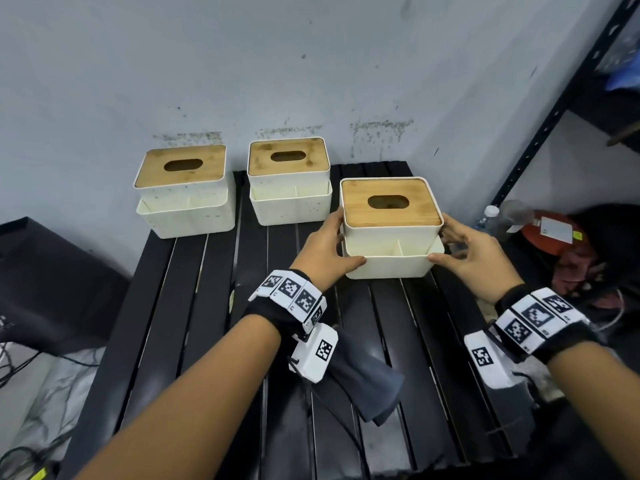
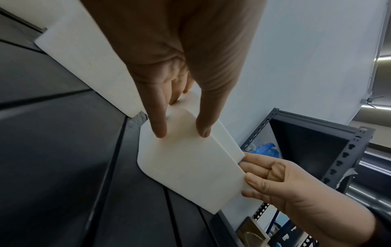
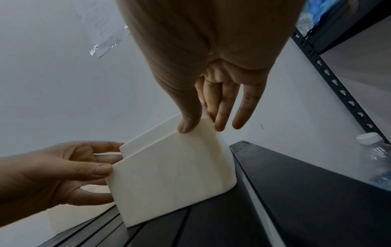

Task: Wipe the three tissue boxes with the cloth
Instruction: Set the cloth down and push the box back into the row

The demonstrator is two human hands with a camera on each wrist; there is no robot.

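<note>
Tissue box sits between my hands: left hand and right hand grip its sides, thumbs on the front. Cloth lies under my left wrist. I can read no writing on it.

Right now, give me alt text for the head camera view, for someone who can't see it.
Two bare hands, left hand and right hand, grip the sides of the nearest tissue box on a black slatted table. Two more tissue boxes, the left one and the middle one, stand against the wall behind. A dark cloth lies on the table under the left wrist.
</note>
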